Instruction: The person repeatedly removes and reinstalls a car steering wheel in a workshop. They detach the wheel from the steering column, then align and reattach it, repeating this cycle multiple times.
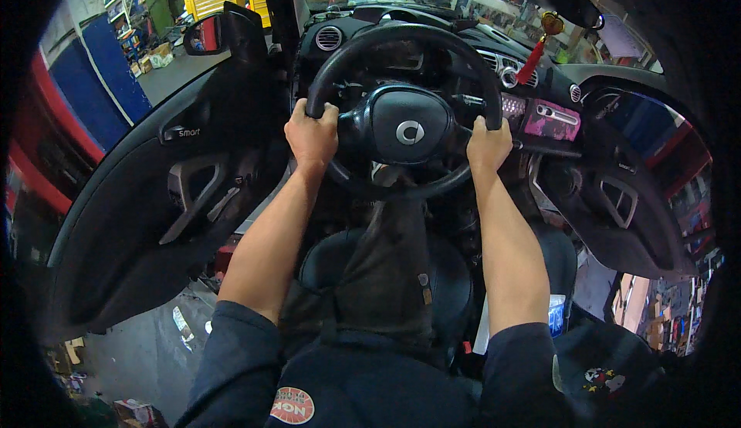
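A black car steering wheel with a round silver emblem on its hub fills the upper middle of the view. My left hand is closed around the left side of its rim. On the opposite side, my right hand wraps round the rim at about the same height. Both forearms reach forward from dark short sleeves. Behind the wheel, the instrument cluster is partly covered by the rim. A stalk sticks out between the hub and my right hand.
Both the left door and the right door stand open. A red tassel hangs below the mirror. Pink-patterned trim sits on the dashboard's right. Outside are a yellow tool cabinet, a blue panel and loaded shelves.
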Demonstrator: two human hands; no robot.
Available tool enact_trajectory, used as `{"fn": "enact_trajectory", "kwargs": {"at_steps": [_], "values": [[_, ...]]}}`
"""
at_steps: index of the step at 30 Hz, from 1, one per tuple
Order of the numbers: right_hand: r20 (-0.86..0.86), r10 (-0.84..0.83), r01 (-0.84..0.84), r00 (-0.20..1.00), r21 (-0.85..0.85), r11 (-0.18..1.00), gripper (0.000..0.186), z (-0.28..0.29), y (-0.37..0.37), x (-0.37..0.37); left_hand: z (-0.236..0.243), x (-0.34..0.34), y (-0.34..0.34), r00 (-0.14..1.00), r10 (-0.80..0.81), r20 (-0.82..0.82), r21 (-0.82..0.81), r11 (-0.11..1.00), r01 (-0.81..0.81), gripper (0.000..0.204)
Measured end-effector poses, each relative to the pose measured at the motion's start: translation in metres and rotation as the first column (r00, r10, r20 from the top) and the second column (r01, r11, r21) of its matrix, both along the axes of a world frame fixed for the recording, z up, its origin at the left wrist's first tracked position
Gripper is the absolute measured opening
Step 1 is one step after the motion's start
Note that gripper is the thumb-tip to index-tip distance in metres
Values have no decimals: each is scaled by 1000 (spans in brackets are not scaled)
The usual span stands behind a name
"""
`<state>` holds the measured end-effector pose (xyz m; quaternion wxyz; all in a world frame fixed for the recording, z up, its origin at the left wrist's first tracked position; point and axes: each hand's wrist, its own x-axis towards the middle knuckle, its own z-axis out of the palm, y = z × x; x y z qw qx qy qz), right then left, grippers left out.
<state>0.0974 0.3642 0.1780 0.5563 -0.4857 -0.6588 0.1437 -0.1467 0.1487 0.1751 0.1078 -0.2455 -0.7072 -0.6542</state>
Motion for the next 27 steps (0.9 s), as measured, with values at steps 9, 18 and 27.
{"fn": "enact_trajectory", "kwargs": {"at_steps": [9, 18, 27], "values": [[10, -47, 47, 999, 19, 999, 26, 3, -6, -1, 6, -5, 1, 1000, 14, 16, -59, 998, -13, 29], [-46, 35, -34, 998, 29, 999, 29, 0, -3, 1, 5, -2, -2, 999, -9, 37, -47, 999, 11, 27], [-98, 155, -156, 983, -1, 988, 24, 4, -5, 9, 6, -1, -6, 997, -53, 52, 17, 998, 53, 24]]}}
